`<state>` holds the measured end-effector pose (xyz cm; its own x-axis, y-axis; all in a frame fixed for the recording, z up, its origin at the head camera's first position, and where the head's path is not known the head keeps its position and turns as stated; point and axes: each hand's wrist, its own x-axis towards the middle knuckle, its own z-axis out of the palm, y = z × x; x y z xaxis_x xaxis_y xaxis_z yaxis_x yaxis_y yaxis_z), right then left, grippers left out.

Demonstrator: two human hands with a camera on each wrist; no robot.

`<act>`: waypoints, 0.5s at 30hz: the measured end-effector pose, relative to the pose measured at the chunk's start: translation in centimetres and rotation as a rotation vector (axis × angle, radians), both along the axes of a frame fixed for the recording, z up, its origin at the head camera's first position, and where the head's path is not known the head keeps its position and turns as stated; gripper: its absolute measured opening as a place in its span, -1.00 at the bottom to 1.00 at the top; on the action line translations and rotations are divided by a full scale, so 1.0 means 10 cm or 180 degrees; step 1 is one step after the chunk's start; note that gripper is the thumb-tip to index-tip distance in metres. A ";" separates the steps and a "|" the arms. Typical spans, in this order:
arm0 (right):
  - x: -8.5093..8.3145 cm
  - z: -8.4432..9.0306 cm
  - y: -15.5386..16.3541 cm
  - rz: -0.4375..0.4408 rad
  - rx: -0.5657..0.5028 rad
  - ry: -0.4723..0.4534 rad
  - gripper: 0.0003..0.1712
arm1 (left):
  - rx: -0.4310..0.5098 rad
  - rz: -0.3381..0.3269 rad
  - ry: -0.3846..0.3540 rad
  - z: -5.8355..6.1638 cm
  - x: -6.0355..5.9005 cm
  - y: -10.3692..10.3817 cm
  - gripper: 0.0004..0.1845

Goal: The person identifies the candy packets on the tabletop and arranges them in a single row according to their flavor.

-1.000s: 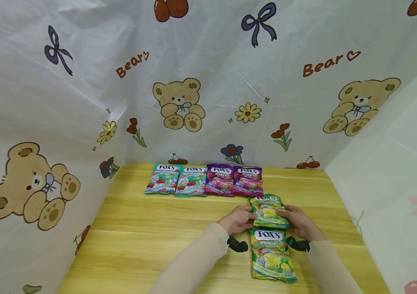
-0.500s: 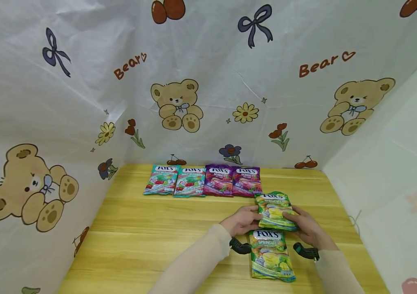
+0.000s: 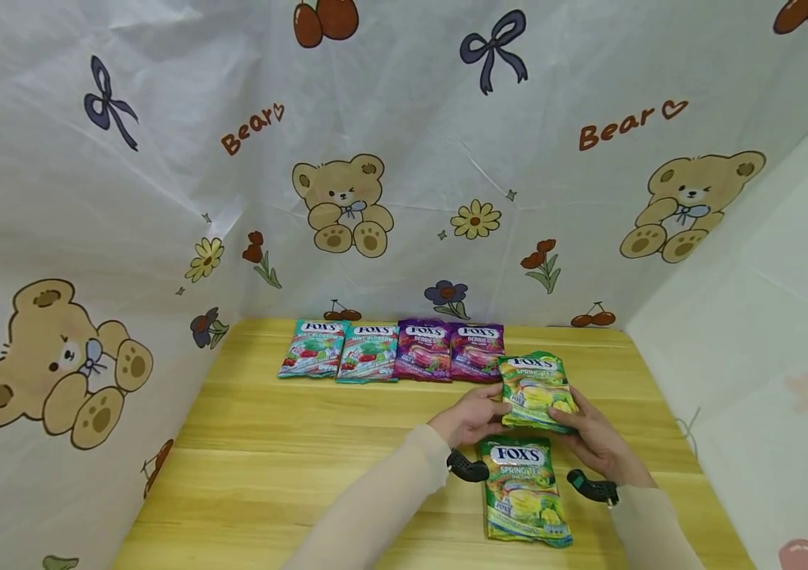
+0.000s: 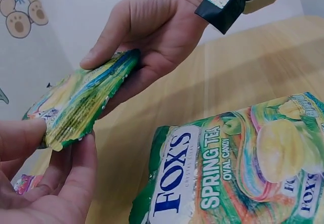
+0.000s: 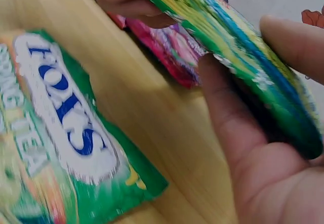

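wooden table (image 3: 290,443), bear-print sheet walls (image 3: 390,142)

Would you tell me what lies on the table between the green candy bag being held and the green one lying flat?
Nothing: the left wrist view shows only bare wooden table between the held green candy bag and the flat green candy bag.

At the far edge of the wooden table (image 3: 290,443), two teal candy bags (image 3: 341,349) and two purple candy bags (image 3: 451,351) lie in one row, touching side by side. Behind stands a bear-printed sheet (image 3: 404,158).
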<state>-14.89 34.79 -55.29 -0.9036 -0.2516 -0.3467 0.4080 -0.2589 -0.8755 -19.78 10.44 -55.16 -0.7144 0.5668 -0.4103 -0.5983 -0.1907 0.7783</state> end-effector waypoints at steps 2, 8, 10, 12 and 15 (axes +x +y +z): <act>0.00 0.01 -0.01 -0.0090 -0.0162 -0.0032 0.02 | 0.0011 0.0025 -0.0008 0.01 -0.02 0.01 -0.29; -0.07 0.04 -0.04 -0.0382 -0.0614 -0.0152 0.01 | -0.0182 0.0135 0.0165 0.05 -0.15 0.12 -0.34; -0.11 0.04 -0.04 -0.0489 -0.0740 -0.0130 -0.01 | -0.0230 0.0253 0.0139 0.07 -0.20 0.17 -0.38; -0.16 0.03 -0.03 -0.0593 -0.0854 -0.0099 -0.06 | -0.0263 0.0417 0.0086 0.09 -0.25 0.23 -0.43; -0.26 0.03 -0.02 -0.0741 -0.0953 -0.0056 -0.13 | -0.0277 0.0674 -0.0004 0.14 -0.31 0.31 -0.51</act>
